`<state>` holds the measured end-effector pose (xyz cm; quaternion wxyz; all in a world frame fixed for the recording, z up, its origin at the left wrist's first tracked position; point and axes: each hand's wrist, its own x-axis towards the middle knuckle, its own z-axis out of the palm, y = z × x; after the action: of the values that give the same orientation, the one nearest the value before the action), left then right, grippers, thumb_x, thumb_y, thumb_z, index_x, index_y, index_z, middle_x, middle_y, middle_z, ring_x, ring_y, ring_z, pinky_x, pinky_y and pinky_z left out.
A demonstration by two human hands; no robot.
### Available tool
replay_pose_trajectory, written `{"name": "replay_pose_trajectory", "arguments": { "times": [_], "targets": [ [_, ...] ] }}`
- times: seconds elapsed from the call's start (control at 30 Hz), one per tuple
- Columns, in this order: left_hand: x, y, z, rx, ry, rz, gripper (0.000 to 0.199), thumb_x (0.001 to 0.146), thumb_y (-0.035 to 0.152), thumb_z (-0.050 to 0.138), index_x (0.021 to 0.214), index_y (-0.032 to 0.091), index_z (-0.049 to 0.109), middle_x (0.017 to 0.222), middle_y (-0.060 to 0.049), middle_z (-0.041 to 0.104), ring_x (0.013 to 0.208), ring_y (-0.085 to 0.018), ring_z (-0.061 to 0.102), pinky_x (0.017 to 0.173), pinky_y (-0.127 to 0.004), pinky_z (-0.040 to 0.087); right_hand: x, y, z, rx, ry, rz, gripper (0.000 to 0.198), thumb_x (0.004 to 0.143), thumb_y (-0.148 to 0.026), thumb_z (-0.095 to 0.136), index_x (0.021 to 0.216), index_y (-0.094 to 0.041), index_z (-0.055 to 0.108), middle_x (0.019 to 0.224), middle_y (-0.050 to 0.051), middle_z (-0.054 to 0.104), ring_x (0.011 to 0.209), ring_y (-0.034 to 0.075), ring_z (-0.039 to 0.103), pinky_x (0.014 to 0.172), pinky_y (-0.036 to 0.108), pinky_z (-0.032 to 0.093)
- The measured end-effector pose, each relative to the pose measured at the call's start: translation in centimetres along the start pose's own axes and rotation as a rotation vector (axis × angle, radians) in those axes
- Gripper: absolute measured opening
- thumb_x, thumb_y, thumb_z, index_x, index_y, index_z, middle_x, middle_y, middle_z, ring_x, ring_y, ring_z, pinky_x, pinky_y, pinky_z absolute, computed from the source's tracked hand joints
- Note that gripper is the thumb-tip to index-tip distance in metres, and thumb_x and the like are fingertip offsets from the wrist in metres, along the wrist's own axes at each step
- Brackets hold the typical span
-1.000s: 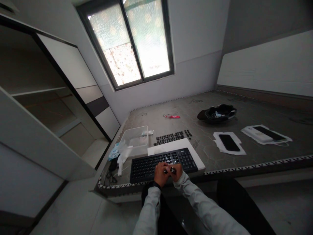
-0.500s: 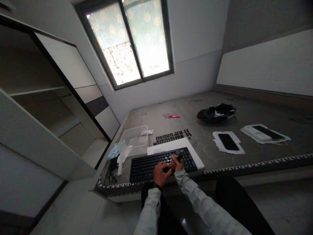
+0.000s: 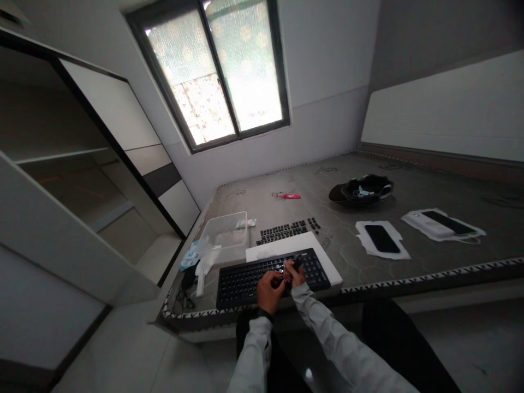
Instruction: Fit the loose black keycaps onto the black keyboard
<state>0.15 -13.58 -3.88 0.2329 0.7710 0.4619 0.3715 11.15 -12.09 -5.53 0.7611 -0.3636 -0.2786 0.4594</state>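
A black keyboard [image 3: 241, 277] lies slantwise, its right part on a flat white box [image 3: 327, 266]. Over its front edge my left hand [image 3: 268, 293] is curled, thumb and fingers pinched together; whatever sits between them is dark and too small to name. Close against it, my right hand [image 3: 293, 274] grips a short black stick-like tool [image 3: 298, 261] whose end pokes out above the fingers. Its lower end is hidden by the hands. Behind the box, rows of loose black keycaps [image 3: 282, 231] are laid out.
Left of the keyboard stands a clear plastic bin [image 3: 225, 234], with a blue packet [image 3: 190, 255] and black cable [image 3: 185, 296] nearby. A red item [image 3: 291, 196], a dark cap [image 3: 362, 190], a phone [image 3: 382, 239] and a white device [image 3: 436, 225] lie farther off.
Both hands stay together over the keyboard's front edge. My right hand has shifted slightly, and the black tool's end has moved a little left. Everything else looks the same.
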Motion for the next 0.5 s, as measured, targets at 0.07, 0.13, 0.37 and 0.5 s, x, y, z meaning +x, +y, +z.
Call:
{"name": "replay_pose_trajectory", "arguments": {
  "times": [0.07, 0.13, 0.37, 0.5],
  "targets": [
    [-0.07, 0.13, 0.00, 0.015, -0.010, -0.014, 0.008, 0.080, 0.024, 0.065, 0.086, 0.021, 0.069, 0.089, -0.001, 0.072, 0.078, -0.015, 0.064, 0.073, -0.027, 0.049, -0.12, 0.28, -0.02, -0.020, 0.010, 0.003, 0.056, 0.063, -0.066, 0.072, 0.048, -0.024, 0.038, 0.038, -0.009, 0.028, 0.033, 0.006, 0.023, 0.037, 0.025, 0.019],
    [-0.18, 0.18, -0.04, 0.037, -0.018, -0.030, 0.007, 0.080, 0.025, 0.065, 0.086, 0.022, 0.068, 0.083, 0.001, 0.072, 0.072, -0.014, 0.063, 0.071, -0.027, 0.047, -0.21, 0.54, -0.10, -0.023, -0.006, 0.014, 0.056, 0.065, -0.065, 0.071, 0.047, -0.024, 0.038, 0.038, -0.009, 0.028, 0.033, 0.007, 0.023, 0.038, 0.025, 0.019],
    [-0.48, 0.18, -0.14, 0.084, -0.029, -0.059, 0.010, 0.079, 0.024, 0.065, 0.089, 0.022, 0.066, 0.076, 0.003, 0.068, 0.067, -0.013, 0.058, 0.067, -0.024, 0.041, -0.33, 0.84, -0.24, 0.005, -0.041, 0.048, 0.054, 0.067, -0.063, 0.071, 0.050, -0.024, 0.039, 0.037, -0.010, 0.028, 0.032, 0.006, 0.021, 0.034, 0.025, 0.019],
    [-0.44, 0.29, -0.24, 0.041, -0.057, -0.024, 0.022, 0.079, 0.022, 0.064, 0.101, 0.024, 0.068, 0.091, 0.001, 0.071, 0.072, -0.012, 0.059, 0.070, -0.024, 0.043, -0.07, 0.81, -0.29, 0.075, -0.024, 0.067, 0.053, 0.061, -0.061, 0.076, 0.051, -0.024, 0.040, 0.034, -0.012, 0.027, 0.029, 0.005, 0.020, 0.031, 0.022, 0.019]
  ]
}}
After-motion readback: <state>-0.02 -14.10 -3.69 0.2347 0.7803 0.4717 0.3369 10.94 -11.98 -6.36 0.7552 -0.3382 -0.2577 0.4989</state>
